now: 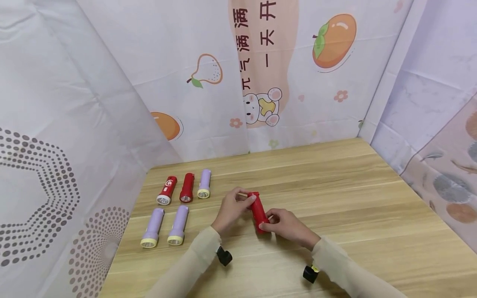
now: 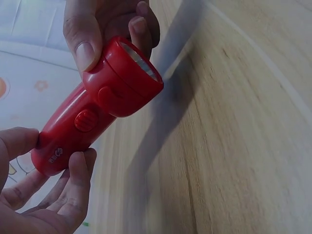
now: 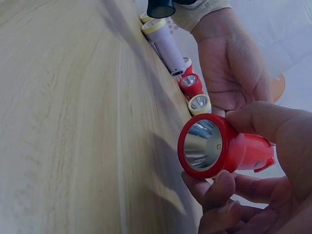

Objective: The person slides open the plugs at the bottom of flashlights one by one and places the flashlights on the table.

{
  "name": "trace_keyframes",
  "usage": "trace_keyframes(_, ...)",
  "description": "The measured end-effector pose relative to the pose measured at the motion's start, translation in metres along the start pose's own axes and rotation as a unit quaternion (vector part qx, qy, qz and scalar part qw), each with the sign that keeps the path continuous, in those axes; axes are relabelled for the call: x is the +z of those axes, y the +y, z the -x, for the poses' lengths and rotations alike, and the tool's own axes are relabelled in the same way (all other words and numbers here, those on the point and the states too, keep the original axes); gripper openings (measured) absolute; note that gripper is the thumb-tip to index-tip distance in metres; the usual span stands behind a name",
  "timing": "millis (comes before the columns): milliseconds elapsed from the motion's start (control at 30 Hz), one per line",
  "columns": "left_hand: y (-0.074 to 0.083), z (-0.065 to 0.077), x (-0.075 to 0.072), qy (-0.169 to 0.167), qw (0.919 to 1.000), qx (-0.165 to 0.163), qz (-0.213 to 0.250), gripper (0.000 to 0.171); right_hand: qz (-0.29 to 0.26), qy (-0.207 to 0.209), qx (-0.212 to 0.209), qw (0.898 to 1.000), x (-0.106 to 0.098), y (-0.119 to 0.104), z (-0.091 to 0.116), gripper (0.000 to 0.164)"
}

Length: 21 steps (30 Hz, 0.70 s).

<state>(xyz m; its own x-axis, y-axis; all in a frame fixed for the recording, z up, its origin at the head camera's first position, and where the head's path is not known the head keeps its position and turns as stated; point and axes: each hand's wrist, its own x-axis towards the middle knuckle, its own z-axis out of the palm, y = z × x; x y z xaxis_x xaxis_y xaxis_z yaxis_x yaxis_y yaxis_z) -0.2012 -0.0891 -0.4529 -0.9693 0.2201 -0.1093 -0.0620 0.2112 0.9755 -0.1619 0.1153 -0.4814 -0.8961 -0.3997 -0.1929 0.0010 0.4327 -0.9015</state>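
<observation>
Both hands hold one red flashlight (image 1: 258,211) over the middle of the wooden table. In the head view my left hand (image 1: 232,207) pinches its narrow tail end between thumb and fingers. My right hand (image 1: 286,224) grips the wide head end, thumb on top. The left wrist view shows a round ribbed switch and small white print on the flashlight body (image 2: 78,117), tilted above the tabletop. From the right wrist, the reflector and lens (image 3: 202,145) face the camera, unlit, with right fingers curled beneath the head.
At the table's left, a back row has a red flashlight with a white rim (image 1: 167,190), a plain red flashlight (image 1: 187,187) and a lilac flashlight (image 1: 205,183). In front lie two more lilac flashlights (image 1: 153,227). Printed curtains (image 1: 208,116) border the wooden table (image 1: 354,198).
</observation>
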Motion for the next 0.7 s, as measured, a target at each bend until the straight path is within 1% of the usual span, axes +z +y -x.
trace_keyframes(100, -0.011, -0.006, 0.000, 0.004, 1.0000, 0.003, -0.004, 0.033, 0.001, 0.000, -0.004, 1.000, -0.001, 0.000, 0.000, 0.036)
trace_keyframes(200, -0.016, -0.009, 0.000, 0.009, 0.9998, 0.011, -0.016, 0.034, 0.003, 0.000, -0.005, 1.000, 0.000, 0.002, 0.000, 0.035)
trace_keyframes(333, -0.017, -0.009, 0.001, 0.014, 0.9997, 0.006, -0.018, 0.035, 0.006, 0.002, -0.009, 1.000, 0.001, 0.004, -0.001, 0.036)
trace_keyframes(467, -0.018, -0.009, 0.003, 0.016, 0.9998, -0.006, -0.013, 0.039, -0.007, 0.000, -0.011, 1.000, 0.001, 0.006, -0.001, 0.037)
trace_keyframes(600, -0.019, -0.010, 0.003, 0.014, 0.9998, -0.007, -0.013, 0.041, -0.026, -0.003, -0.010, 1.000, 0.001, 0.006, -0.001, 0.039)
trace_keyframes(700, -0.019, -0.010, 0.003, 0.015, 0.9998, -0.006, -0.013, 0.041, -0.028, -0.001, -0.009, 1.000, 0.000, 0.007, -0.001, 0.040)
